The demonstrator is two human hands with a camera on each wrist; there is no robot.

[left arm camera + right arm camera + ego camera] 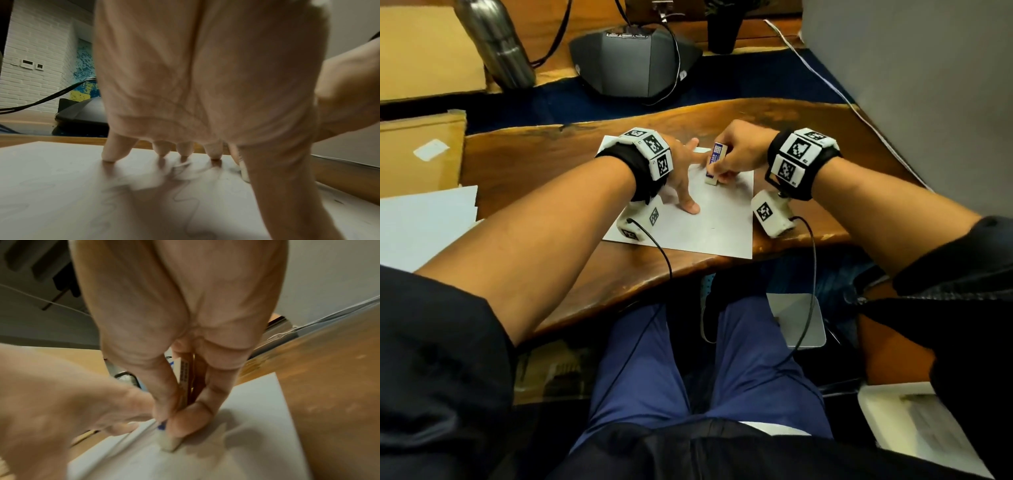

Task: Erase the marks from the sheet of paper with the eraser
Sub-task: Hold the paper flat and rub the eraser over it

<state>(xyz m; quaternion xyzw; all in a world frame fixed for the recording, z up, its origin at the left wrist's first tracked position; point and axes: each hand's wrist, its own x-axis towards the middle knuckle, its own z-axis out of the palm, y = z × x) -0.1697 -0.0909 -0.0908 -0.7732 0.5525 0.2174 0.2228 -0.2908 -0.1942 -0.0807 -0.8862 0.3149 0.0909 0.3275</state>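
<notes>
A white sheet of paper (709, 222) lies on the wooden desk (524, 161). My left hand (681, 171) presses down on it with spread, straight fingers (111, 154), the thumb nearest me. Faint wavy pencil marks (191, 204) run across the sheet under that palm. My right hand (736, 154) pinches a white eraser (714, 164) in a blue printed sleeve, held upright. Its bare tip (169, 443) touches the paper just right of the left hand, with thumb and fingers (185, 421) wrapped round the sleeve.
A dark conference speaker (633, 61) with cables sits at the back, beside a steel bottle (494, 41). Cardboard (417, 150) and more white sheets (424, 222) lie to the left. A grey partition (928, 85) rises on the right. The desk's front edge runs just below the paper.
</notes>
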